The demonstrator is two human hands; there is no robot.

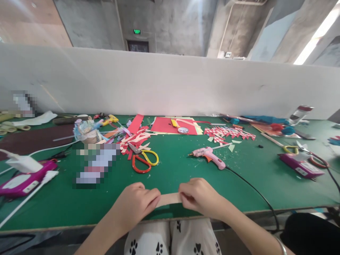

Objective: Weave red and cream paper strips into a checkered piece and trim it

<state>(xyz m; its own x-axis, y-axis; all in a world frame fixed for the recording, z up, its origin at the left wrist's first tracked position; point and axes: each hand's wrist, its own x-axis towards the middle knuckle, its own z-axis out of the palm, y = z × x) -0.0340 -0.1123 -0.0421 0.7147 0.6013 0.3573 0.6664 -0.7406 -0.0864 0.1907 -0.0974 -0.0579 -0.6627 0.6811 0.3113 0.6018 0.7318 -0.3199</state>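
Note:
A pale pinkish paper strip (169, 199) is stretched between my two hands, just above the near edge of the table. My left hand (138, 202) pinches its left end, thumb on top. At the other end, the fingers of my right hand (199, 196) are closed around the strip. Beyond my hands lie scissors (142, 165) with one red and one yellow handle loop. To the right of them a pink glue gun (208, 156) rests on its side, its black cord running off to the right.
The green table (170, 177) ends at a white partition (170, 85). Red and pale paper scraps (135, 140) lie by red sheets (162, 125). Checkered woven pieces (230, 134) are at right. Purple power strips (300, 165) stand on both sides, and a bottle (300, 115) at far right.

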